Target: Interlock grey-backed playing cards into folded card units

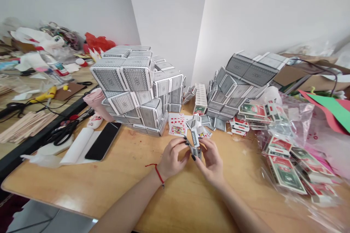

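Observation:
Between my two hands, a folded playing card (195,139) with a grey patterned back is held above the near middle of the table. My left hand (175,156) pinches its left side, and a red string bracelet circles that wrist. On the other side my right hand (210,160) grips it with thumb and fingers. Just beyond the fingers lie face-up playing cards (176,123) and several small folded card pieces (218,124). Behind them stand stacked blocks built of grey-backed cards, one group (136,78) at left and another (246,70) at right.
A black phone (104,141), black scissors (65,131) and a white paper roll (78,145) lie at left. Green and red card boxes (287,174) and clear plastic wrap (298,116) cover the right. A yellow glue gun (46,94) and wooden sticks (24,127) rest on the side table.

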Motion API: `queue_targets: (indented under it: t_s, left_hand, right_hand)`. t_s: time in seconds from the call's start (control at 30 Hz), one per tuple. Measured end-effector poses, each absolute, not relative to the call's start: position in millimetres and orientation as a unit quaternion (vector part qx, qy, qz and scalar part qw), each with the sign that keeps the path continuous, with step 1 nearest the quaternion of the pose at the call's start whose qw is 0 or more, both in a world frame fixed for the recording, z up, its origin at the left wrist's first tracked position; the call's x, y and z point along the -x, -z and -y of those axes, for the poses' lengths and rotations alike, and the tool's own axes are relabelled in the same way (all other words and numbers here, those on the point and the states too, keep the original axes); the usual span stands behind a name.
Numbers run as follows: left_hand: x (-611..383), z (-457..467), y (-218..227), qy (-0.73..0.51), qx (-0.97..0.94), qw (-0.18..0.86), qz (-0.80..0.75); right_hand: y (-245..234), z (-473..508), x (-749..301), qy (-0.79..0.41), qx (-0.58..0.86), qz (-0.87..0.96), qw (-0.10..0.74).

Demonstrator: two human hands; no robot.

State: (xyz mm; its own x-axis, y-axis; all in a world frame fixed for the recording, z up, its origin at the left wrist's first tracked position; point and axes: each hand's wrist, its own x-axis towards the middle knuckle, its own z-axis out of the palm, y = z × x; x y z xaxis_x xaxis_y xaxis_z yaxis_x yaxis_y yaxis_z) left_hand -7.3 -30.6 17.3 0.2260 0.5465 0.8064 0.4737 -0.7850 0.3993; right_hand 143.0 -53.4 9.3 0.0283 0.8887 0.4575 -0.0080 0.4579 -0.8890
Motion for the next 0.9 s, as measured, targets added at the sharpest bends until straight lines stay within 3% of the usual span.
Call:
queue_targets:
  t_s: [0.23, 0.5, 0.77, 0.9]
  left_hand:
    - [8.8, 28.8, -15.6, -0.522, -0.791, 0.035, -0.317]
    - [10.0, 29.4, -14.9, -0.45, -0.818, 0.111, -0.342]
    - [10.7, 26.8, -16.4, -0.431, -0.813, 0.17, -0.351]
    - [9.7, 26.6, -16.8, -0.414, -0.817, 0.19, -0.354]
  right_hand:
    - [-8.6, 53.0, -144.0, -0.326, 0.367, 0.612, 0.62]
    - [-7.9, 51.3, -148.3, -0.324, 0.391, 0.619, 0.599]
    - [-11.0, 47.8, -144.6, -0.387, 0.429, 0.585, 0.569]
    - [-11.4, 46.7, -142.0, -0.507, 0.421, 0.49, 0.57]
